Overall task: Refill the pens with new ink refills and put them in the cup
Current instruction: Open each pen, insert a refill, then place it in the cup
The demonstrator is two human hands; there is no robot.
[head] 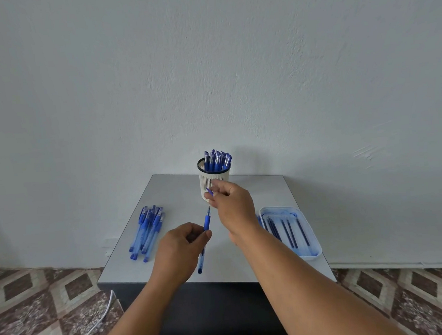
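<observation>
Pen (205, 234) barrel sits gripped in the curled fingers of the left hand (179, 246), tip up. Right hand (232, 203) fingers pinch a small blue cap (209, 191) just above that tip, the cup (214, 179) right behind them.

Both forearms are bare to the frame's edge, and the left hand (179, 246) and right hand (232, 202) wear nothing.

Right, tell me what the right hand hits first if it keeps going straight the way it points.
Most likely the white cup: the right hand, pinching a small blue cap, points up at its wall. Depth is unclear from one view.
</observation>
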